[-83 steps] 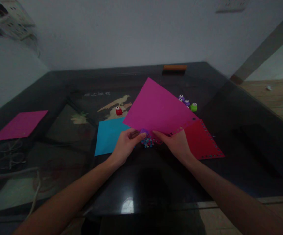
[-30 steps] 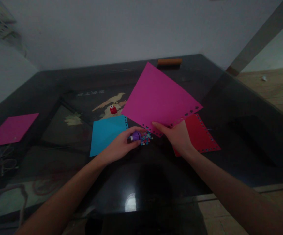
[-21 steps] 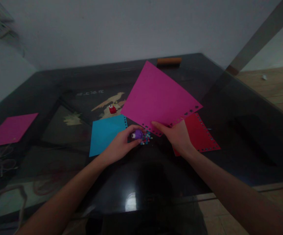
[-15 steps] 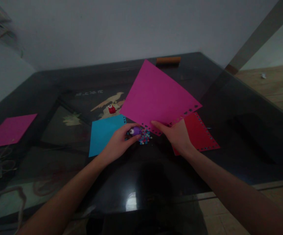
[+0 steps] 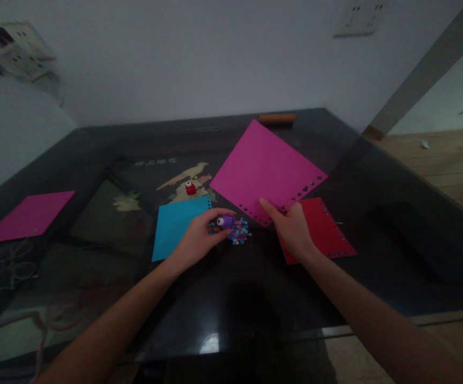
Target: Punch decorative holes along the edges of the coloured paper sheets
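left hand (image 5: 197,237) pinches a purple punch (image 5: 226,221) beside confetti (image 5: 242,232) on the table (image 5: 255,298), while right hand (image 5: 293,230) pinches a pink sheet (image 5: 265,165).

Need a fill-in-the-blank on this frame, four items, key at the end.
1. The held punch in the left hand is coloured ____.
2. The right hand holds a pink sheet with holes along ____ edges.
3. The paper cutouts lie nearer the ____ hand.
4. The far punch, just beyond the blue sheet, is coloured ____.

Missing words: purple; two; left; red.
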Demonstrator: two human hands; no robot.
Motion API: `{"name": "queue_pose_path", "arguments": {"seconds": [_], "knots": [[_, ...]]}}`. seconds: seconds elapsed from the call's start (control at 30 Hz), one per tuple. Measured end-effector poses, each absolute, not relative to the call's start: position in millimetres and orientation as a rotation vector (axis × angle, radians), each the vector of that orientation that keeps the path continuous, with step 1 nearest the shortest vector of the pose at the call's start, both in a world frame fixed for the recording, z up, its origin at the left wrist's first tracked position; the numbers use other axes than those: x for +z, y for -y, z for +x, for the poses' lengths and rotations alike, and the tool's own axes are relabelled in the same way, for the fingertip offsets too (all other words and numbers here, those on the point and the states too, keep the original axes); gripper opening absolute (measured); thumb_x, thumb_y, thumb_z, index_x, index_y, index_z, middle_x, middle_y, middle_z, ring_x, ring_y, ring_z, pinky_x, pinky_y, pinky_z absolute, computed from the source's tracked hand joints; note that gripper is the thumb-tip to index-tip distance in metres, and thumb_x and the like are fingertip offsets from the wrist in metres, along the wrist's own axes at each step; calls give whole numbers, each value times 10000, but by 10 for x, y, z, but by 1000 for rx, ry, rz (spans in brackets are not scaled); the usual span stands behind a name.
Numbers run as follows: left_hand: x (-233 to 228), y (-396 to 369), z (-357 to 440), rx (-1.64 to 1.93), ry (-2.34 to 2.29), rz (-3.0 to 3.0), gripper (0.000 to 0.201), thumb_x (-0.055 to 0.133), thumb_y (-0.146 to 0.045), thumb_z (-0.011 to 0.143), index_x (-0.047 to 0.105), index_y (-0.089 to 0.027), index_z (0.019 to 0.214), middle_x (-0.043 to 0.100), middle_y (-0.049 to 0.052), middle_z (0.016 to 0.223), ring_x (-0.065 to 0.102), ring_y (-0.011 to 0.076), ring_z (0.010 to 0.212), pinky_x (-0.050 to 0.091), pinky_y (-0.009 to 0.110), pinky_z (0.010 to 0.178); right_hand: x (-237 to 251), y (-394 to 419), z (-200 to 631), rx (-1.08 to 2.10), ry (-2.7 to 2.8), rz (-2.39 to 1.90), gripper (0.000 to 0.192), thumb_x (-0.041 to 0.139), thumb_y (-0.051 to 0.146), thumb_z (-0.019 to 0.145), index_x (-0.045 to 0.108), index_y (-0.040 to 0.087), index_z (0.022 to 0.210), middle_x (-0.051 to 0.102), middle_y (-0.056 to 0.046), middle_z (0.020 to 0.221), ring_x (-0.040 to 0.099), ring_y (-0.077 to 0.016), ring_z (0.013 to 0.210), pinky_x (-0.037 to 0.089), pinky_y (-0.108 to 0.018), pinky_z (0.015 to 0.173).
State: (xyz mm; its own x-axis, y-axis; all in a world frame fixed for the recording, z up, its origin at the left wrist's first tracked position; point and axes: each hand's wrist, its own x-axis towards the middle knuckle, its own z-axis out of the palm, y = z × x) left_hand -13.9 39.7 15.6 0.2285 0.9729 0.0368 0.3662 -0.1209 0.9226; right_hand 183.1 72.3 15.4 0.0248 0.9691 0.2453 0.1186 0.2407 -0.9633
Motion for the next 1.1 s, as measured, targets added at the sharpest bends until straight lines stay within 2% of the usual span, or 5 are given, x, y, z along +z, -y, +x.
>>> {"name": "queue_pose_path", "arguments": {"seconds": [0.17, 0.47, 0.7, 0.97, 1.1], "knots": [[166, -397, -146, 909, -1292, 1678, 295, 620, -197, 758, 602, -205, 1052, 628, 49, 1065, 592, 180, 956, 507, 338, 802, 161, -800, 1920, 835, 1307, -1110, 171, 664, 324, 743, 670, 188, 847, 706, -55, 900, 647, -201, 853, 508, -361, 828], [150, -388, -158, 873, -1396, 1718, 314, 636, -349, 766, 617, -221, 1052, 658, 32, 968, 609, 165, 806, 503, 305, 726, 441, -910, 2450, 748, 1079, -1067, 433, 744, 291, 650, 617, 214, 1057, 684, -55, 1007, 648, -218, 911, 499, -430, 876], [184, -392, -139, 878, -1426, 1674, 288, 659, -315, 736, 623, -211, 1002, 677, 24, 897, 625, 173, 767, 512, 314, 718, 243, -865, 3159, 885, 867, -1162, 282, 762, 317, 616, 672, 230, 869, 703, -20, 898, 658, -187, 803, 535, -368, 819], [195, -445, -72, 897, -1447, 1585, 316, 645, -288, 730, 611, -200, 1031, 657, 44, 981, 624, 177, 835, 514, 342, 779, 27, -842, 3284, 958, 770, -1190, 273, 765, 305, 620, 682, 226, 867, 707, -24, 908, 667, -171, 767, 558, -315, 751], [229, -534, -7, 870, -1448, 1662, 325, 648, -287, 719, 611, -198, 1030, 653, 36, 913, 614, 169, 786, 517, 328, 738, 76, -805, 3278, 1017, 732, -1194, 296, 780, 307, 599, 691, 231, 871, 711, -25, 888, 666, -167, 733, 566, -307, 714]]}}
